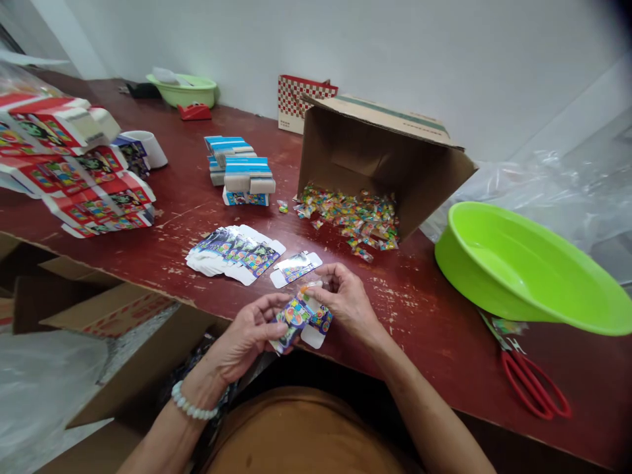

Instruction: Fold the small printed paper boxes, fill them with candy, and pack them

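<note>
My left hand [249, 332] and my right hand [345, 299] both grip a small colourful printed carton [302, 320] at the near edge of the dark red table [434, 309]. The carton is partly folded, with a white flap hanging below it. My right fingers pinch its upper end, where a small pale piece shows. A single flat carton blank [295, 268] lies just beyond my hands. A fanned stack of flat blanks [236, 253] lies to its left.
A tipped cardboard box [380, 158] spills small wrapped candies [353, 217] behind. A lime green basin [528, 270] and red scissors [536, 385] sit at the right. Stacks of boxes [74, 164] at the left, blue-white stacks [239, 171] mid-table, open cartons [108, 316] below the edge.
</note>
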`<state>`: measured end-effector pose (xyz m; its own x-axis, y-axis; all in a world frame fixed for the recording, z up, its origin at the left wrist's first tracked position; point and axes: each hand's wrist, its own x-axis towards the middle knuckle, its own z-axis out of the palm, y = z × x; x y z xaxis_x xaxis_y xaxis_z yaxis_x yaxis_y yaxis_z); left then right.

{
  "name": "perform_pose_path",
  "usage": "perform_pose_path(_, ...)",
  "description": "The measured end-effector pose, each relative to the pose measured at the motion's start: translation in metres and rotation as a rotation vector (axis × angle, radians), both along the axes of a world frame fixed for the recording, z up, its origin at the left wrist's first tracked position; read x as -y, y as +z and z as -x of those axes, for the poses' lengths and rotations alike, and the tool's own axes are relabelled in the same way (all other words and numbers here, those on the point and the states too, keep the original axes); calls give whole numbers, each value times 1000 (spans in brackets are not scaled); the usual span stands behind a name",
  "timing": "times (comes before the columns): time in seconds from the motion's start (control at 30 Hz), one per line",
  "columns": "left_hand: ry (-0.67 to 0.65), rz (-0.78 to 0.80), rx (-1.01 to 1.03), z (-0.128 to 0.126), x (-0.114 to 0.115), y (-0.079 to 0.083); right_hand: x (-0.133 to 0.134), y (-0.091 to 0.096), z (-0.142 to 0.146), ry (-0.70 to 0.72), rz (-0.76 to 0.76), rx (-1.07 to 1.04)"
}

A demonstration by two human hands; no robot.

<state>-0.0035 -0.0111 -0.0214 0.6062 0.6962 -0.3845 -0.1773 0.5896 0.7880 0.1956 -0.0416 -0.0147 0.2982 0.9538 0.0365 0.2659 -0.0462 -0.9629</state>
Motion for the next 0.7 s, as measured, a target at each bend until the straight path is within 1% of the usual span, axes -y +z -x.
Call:
perform_pose_path(0.07,-166,9,47,-5,6,1,0,7,-2,100,3,-19)
perform_pose_path(0.13,-248,2,82,-11,9,4,1,14,-4,173,-14,-20)
perform_pose_path(0.2,-230,-32,87,-16,11,6,4,20,-6,193,-55,35)
perform_pose_path(0.33,-111,-143,30,-22,14,9,7,24,-6,242,-159,294)
perform_pose_path(0.37,-88,-177,4,-22,14,9,8,24,-4,259,-171,325)
perform_pose_path(0.43,-51,-236,-51,-23,15,10,8,24,1,284,-149,320)
perform_pose_path(0.5,-17,-229,-81,-23,13,11,7,25,5,291,-105,253)
perform_pose_path(0.57,34,-143,-79,-22,10,12,6,25,7,233,-89,129)
perform_pose_path(0.63,100,-54,-72,-22,7,15,5,23,6,135,-85,-51)
perform_pose_path(0.7,133,-35,-70,-22,5,17,5,18,7,99,-51,-247)
